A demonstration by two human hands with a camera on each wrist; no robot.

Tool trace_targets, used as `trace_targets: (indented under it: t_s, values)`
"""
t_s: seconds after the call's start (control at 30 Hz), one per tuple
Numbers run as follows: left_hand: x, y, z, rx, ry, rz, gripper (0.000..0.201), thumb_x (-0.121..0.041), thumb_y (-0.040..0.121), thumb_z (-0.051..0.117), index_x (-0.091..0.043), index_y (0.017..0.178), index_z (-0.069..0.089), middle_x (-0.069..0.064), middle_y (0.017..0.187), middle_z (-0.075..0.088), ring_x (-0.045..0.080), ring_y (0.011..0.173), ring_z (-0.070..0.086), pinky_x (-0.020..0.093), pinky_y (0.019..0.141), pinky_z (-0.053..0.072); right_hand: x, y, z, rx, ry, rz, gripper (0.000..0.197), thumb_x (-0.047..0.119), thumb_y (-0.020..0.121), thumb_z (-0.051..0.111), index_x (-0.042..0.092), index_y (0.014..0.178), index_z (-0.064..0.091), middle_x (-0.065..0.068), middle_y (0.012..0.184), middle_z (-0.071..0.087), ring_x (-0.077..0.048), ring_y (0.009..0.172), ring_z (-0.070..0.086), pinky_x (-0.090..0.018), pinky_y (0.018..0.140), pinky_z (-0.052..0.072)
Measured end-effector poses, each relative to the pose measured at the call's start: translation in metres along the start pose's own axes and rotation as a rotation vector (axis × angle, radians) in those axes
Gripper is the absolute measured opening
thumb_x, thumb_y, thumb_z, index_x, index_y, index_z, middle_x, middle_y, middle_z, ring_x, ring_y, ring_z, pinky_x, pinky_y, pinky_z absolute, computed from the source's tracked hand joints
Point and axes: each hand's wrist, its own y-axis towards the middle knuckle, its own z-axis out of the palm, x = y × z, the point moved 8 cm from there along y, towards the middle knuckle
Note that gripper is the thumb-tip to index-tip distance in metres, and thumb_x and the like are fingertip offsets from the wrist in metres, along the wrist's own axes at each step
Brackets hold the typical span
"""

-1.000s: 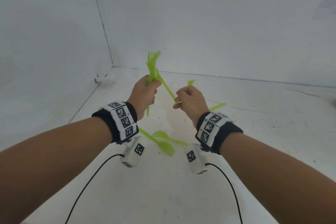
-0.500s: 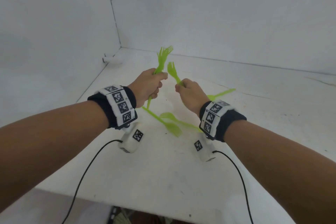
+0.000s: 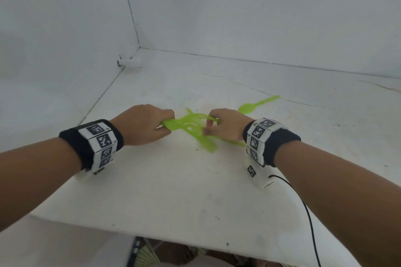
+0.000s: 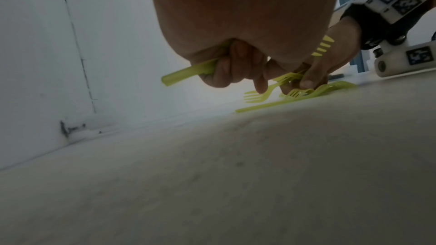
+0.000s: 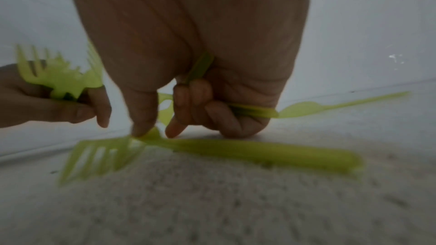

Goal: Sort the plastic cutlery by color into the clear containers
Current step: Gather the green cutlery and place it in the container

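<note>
While green forks [image 3: 188,123] are gripped by both the left hand [image 3: 142,124] and right hand [image 3: 226,124], a spoon [image 3: 258,103] is left lying far right on the surface [image 3: 173,191].

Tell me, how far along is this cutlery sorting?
Early, by the look of it. Done: nothing visibly sorted; no clear container is in view. In hand: the left hand grips a bunch of green forks, while the right hand holds one and reaches a fork on the table. Left: a green spoon lies apart.

Head view looks forward and down at the tabletop [image 3: 195,191]; both wrist views sit low, near it, sharing the green forks [image 3: 191,124].
</note>
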Motion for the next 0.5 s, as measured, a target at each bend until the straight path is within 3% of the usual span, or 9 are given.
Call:
trace_targets:
  t_s: [0.1,0.23,0.37,0.5]
  values:
    - [0.017,-0.006,-0.006,-0.042,-0.020,-0.063,0.032,-0.053,0.081,0.035,-0.029,0.091,0.054,-0.008,0.064,0.052,0.021,0.060,0.049,0.034,0.059,0.041,0.001,0.004,-0.003,0.000,-0.033,0.001,0.029,0.046,0.095,0.065,0.017,0.097,0.065,-0.001,0.097,0.063,-0.023,0.091,0.059,-0.033,0.078,0.047]
    - [0.038,-0.017,-0.012,-0.081,-0.116,-0.198,0.013,-0.040,0.082,0.046,-0.027,0.081,0.046,-0.002,0.059,0.050,0.019,0.057,0.050,0.037,0.057,0.041,0.002,0.007,-0.013,-0.068,-0.030,0.040,0.027,0.039,0.106,0.045,0.013,0.099,0.044,-0.004,0.090,0.055,-0.028,0.088,0.053,-0.035,0.073,0.038]
    - [0.043,-0.022,-0.014,-0.076,-0.159,-0.240,0.009,-0.035,0.086,0.044,-0.027,0.082,0.044,-0.003,0.063,0.052,0.017,0.060,0.050,0.037,0.059,0.040,0.012,0.013,-0.034,-0.200,0.145,0.027,0.013,0.025,0.105,0.039,0.015,0.104,0.031,-0.001,0.094,0.063,-0.032,0.082,0.062,-0.044,0.074,0.054]
    - [0.043,-0.020,-0.009,-0.040,-0.129,-0.241,0.011,-0.026,0.096,0.050,-0.026,0.087,0.045,-0.003,0.066,0.052,0.017,0.062,0.050,0.038,0.061,0.040,0.041,0.022,-0.036,-0.142,-0.086,-0.054,0.016,0.023,0.104,0.039,0.016,0.117,0.032,-0.010,0.083,0.059,-0.033,0.073,0.060,-0.039,0.064,0.048]
